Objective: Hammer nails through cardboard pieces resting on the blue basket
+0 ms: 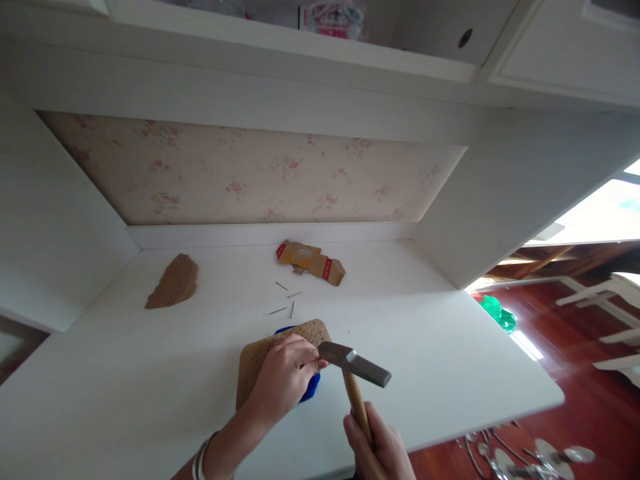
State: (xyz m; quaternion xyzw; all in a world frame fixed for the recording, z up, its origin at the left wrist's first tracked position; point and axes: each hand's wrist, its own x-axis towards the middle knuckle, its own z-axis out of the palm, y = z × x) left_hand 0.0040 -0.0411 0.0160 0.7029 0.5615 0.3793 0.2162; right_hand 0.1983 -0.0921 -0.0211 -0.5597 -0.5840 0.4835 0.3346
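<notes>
My right hand is wrapped round the wooden handle of a hammer. Its metal head is level with the fingertips of my left hand, which are pinched together over a tan board dotted with small holes. Whatever those fingertips pinch is hidden by the fingers and hammer head. Under the board, part of a blue object shows. Several loose nails lie on the white tabletop just beyond the board.
A torn brown cardboard piece lies at the left, and a torn printed cardboard packet farther back. White panels enclose the tabletop, with a shelf overhead. Past its right edge, a green plastic bag and metal-and-glass parts are on the red floor.
</notes>
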